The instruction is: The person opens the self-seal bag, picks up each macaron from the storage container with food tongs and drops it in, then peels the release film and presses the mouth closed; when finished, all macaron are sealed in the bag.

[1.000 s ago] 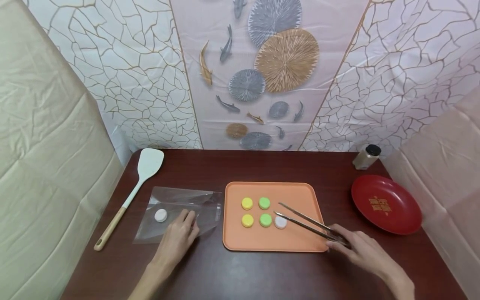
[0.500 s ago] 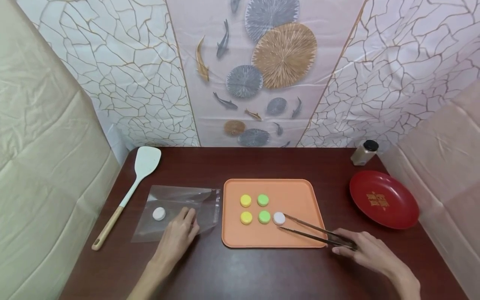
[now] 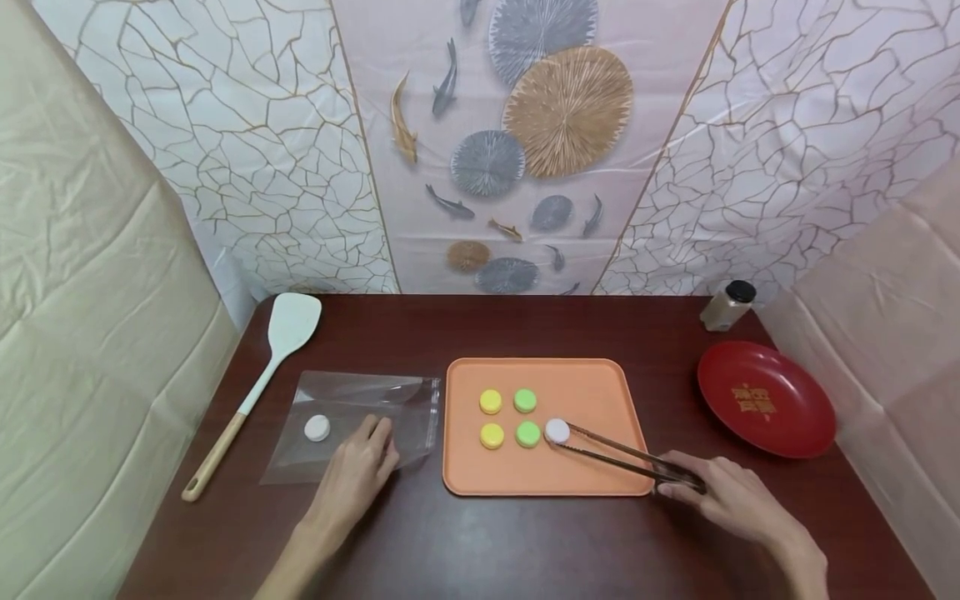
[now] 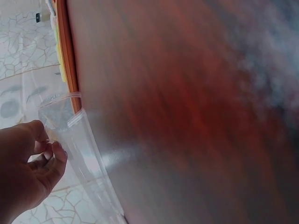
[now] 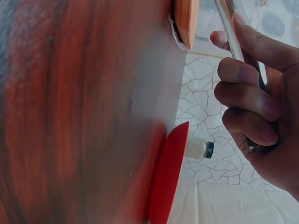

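Note:
My right hand point(image 3: 723, 496) grips metal tongs point(image 3: 672, 473), fingers curled round them in the right wrist view. The tong tips sit on either side of a pale white macaron point(image 3: 557, 431) on an orange tray point(image 3: 592, 483). Two yellow macarons point(image 3: 491, 402) and two green macarons point(image 3: 525, 401) lie left of it. Beside the tray, a clear zip bag point(image 3: 408, 425) lies with its mouth toward the tray and a white macaron point(image 3: 317, 428) inside. My left hand point(image 3: 356, 467) pinches the bag's film near the mouth, which gapes in the left wrist view point(image 4: 74, 121).
A white spatula point(image 3: 273, 362) with a wooden handle lies along the left side. At the right are a red plate point(image 3: 795, 417) with gold characters and a small black-capped jar point(image 3: 727, 306) behind it. Fabric walls enclose the dark table point(image 3: 450, 550).
The tong tips have moved from above and left of the pale macaron to either side of it and drawn closer together. My left hand keeps its place on the bag.

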A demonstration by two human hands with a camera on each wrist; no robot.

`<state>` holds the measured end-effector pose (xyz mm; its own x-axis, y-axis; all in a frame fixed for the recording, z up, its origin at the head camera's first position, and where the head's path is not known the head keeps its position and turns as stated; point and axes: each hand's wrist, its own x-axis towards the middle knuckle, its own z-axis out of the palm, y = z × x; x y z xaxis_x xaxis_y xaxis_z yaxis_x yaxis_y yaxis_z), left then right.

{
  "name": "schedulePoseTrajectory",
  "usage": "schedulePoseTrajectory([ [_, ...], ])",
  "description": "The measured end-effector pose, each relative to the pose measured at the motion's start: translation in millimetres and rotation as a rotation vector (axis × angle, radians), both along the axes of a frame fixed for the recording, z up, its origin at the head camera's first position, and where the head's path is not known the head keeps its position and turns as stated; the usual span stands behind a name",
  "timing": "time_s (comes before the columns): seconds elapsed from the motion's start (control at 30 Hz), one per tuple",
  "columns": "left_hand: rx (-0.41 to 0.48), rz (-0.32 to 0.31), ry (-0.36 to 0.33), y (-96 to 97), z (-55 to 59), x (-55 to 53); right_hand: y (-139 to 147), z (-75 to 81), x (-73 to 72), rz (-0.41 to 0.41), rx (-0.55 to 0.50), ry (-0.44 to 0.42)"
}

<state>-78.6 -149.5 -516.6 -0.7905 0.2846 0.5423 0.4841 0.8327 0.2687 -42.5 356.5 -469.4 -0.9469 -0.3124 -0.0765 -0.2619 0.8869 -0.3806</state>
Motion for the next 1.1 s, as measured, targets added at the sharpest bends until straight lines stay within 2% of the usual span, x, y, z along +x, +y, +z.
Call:
schedulePoseTrajectory([
  [0.13,0.036,-0.022,0.043,-0.8,-3.8,-3.7,-0.4,3.8,-1.9,-0.004,-0.015,-0.012],
  [0.23,0.032,-0.018,0.044,-0.7,-3.6,-4.2,-2.8,6.4,-5.1,0.012,-0.039,-0.015],
  [0.3,0.014,-0.009,0.022,0.0,1.4,-2.5,-5.6,8.3,-7.2,0.027,-0.062,-0.014],
  [0.53,-0.015,0.01,-0.035,0.9,6.8,0.5,-19.7,17.3,-19.3,0.067,-0.093,0.008],
  [0.67,-0.017,0.009,-0.03,1.2,4.8,-0.4,-36.0,22.1,-32.1,0.131,-0.118,0.042],
  [0.93,-0.018,0.018,-0.025,1.4,3.2,1.2,-83.5,24.3,-58.6,0.232,-0.177,-0.061],
  [1.1,-0.013,0.015,-0.015,1.8,2.9,0.3,-111.8,20.0,-72.7,0.294,-0.213,-0.058],
])
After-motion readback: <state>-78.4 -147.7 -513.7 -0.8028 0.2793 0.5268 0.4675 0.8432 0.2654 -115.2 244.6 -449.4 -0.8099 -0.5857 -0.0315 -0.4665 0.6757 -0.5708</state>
